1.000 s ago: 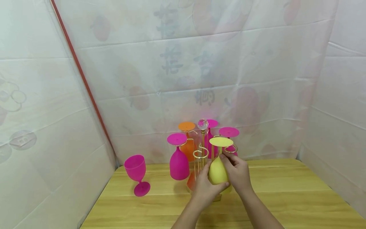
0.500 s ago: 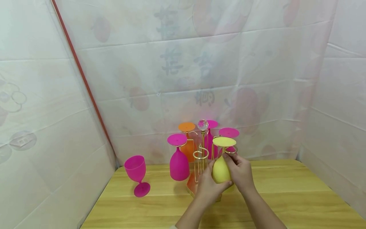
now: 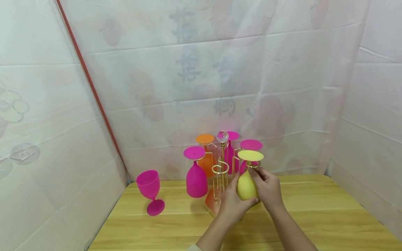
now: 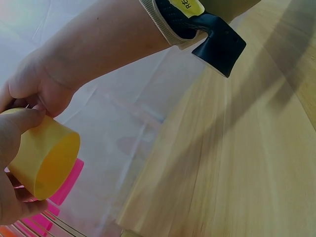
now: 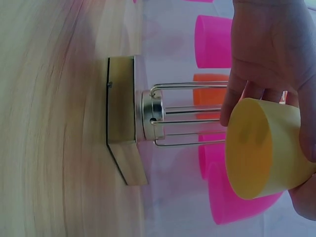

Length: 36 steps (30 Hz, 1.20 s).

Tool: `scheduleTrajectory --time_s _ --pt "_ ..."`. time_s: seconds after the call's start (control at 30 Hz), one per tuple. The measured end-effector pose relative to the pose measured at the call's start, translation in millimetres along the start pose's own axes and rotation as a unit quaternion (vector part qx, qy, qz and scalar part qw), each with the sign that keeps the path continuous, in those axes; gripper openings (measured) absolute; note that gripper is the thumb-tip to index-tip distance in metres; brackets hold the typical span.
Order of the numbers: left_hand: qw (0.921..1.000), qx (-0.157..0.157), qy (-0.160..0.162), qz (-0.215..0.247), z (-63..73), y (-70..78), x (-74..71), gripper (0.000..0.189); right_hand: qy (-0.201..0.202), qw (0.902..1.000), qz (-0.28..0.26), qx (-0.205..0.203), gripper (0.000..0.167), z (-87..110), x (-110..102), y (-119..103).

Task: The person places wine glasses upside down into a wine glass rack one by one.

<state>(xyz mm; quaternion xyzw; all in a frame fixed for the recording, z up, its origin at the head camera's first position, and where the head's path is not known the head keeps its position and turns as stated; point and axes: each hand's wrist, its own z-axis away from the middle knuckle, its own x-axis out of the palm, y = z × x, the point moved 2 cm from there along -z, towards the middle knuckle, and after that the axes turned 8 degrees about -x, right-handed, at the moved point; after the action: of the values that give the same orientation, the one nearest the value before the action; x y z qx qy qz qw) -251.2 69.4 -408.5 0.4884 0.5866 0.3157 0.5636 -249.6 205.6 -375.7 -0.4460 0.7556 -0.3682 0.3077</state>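
A yellow goblet (image 3: 246, 188) is held upside down, its round foot above a wire ring (image 3: 253, 164) on the front right of a gold rack (image 3: 211, 205). My left hand (image 3: 232, 205) grips the bowl, thumb across the front and fingers behind. At the top of the bowl, by the stem, my right hand (image 3: 269, 190) pinches the goblet. In the right wrist view, the yellow bowl's open mouth (image 5: 249, 148) faces the tabletop, apart from the rack's base (image 5: 121, 98). Whether the foot rests on the ring is hard to tell.
Upside down on the rack hang pink goblets (image 3: 196, 181) and an orange one (image 3: 207, 165). A front ring (image 3: 220, 169) holds no goblet. Another pink goblet (image 3: 149, 184) stands upright at the left of the wooden table (image 3: 176, 230). Printed cloth (image 3: 188, 122) hangs behind.
Both hands have moved the yellow goblet a little to the right, and its foot now sits over the front-right ring. The other goblets stay where they were.
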Motion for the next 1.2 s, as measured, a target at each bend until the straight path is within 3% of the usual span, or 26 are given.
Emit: scheduleTrajectory --time_s 0.47,1.2 --pt "0.9993 0.013 0.004 -0.033 4.9 -2.3 2.4 0.087 -0.008 0.9995 -0.03 -0.004 0.039 6.9 -5.2 -1.6" --pt "0.999 0.025 0.009 -0.034 4.8 -11.6 4.4 0.091 -0.008 0.9978 -0.049 -0.044 0.024 9.6 0.6 -0.5"
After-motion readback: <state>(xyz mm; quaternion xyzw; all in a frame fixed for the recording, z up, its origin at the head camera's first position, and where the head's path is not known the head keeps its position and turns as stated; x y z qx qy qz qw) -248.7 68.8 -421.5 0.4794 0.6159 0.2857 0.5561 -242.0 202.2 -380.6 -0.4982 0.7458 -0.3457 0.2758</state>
